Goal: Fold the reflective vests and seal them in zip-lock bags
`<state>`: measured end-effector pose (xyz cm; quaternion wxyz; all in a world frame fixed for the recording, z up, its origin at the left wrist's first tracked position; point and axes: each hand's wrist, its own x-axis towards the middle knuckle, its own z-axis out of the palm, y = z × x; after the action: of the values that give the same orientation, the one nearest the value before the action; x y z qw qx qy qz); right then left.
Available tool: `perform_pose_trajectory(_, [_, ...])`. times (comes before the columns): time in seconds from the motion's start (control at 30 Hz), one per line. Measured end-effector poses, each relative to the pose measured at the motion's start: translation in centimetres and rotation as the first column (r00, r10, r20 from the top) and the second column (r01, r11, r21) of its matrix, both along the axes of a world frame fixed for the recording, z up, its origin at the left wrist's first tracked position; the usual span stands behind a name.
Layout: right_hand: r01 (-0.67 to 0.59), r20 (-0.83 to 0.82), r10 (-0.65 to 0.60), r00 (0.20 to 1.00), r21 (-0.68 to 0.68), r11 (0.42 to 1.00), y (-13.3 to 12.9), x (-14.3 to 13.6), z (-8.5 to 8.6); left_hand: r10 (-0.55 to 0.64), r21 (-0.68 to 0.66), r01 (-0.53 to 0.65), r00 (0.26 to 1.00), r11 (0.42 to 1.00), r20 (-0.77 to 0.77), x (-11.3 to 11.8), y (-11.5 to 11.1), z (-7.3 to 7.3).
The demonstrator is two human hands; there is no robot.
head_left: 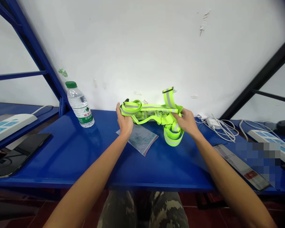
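Observation:
A bundle of neon yellow-green straps [154, 108] with grey reflective stripes is held up above the blue table. My left hand [125, 122] is closed on its left end, beside a looped strap and a small black piece. At the right end my right hand [187, 121] grips the straps, fingers wrapped round them. One strap end with a black buckle sticks up near the right hand, and a loop hangs below it. Under the bundle, a clear zip bag [143, 139] with a red edge lies flat on the table.
A water bottle [80, 106] with a green cap stands at the back left. Phones lie at the left [19, 155] and right [242, 166]. White cables [224, 128] are coiled at the back right. Power strips [11, 125] sit at both sides. Behind the table [156, 177] is a white wall.

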<state>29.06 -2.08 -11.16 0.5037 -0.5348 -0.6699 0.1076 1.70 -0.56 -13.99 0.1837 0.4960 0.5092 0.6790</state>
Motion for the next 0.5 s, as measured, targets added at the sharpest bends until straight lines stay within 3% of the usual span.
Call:
perform_pose_trajectory(0.03, [-0.011,-0.159,0.009,0.987,-0.012,1.000,0.4,0.0,0.1,0.029,-0.021,-0.029,1.000,0.999,-0.004,0.1,-0.1,0.1])
perform_pose_trajectory(0.1, [-0.095,-0.467,0.047,0.883,-0.080,0.992,0.7,-0.2,0.2,0.055,-0.057,-0.058,0.997,0.997,-0.051,0.2,-0.3,0.3])
perform_pose_trajectory(0.2, [-0.265,-0.746,0.044,0.664,-0.181,0.947,0.4,-1.1,0.5,-0.009,-0.067,-0.016,0.934,0.998,-0.358,0.8,-1.1,0.7])
perform_pose_trajectory(0.3, [-0.358,-0.808,-0.002,0.589,-0.263,0.896,-0.4,-2.4,0.3,-0.171,-0.100,0.140,0.730,0.985,-0.662,2.1,-2.7,0.8])
perform_pose_trajectory(0.37, [-0.413,-0.818,0.027,0.574,-0.260,0.873,-0.9,-3.2,-0.1,-0.341,-0.162,0.333,0.598,0.929,-0.725,3.3,-3.9,0.6])
perform_pose_trajectory(0.43, [-0.478,-0.826,0.098,0.555,-0.221,0.850,-1.3,-3.7,-0.5,-0.456,-0.209,0.451,0.555,0.868,-0.695,4.4,-4.6,0.3])
perform_pose_trajectory(0.5, [-0.549,-0.825,0.168,0.540,-0.195,0.813,-1.7,-4.0,-0.6,-0.490,-0.223,0.461,0.617,0.859,-0.615,4.9,-4.8,0.0])
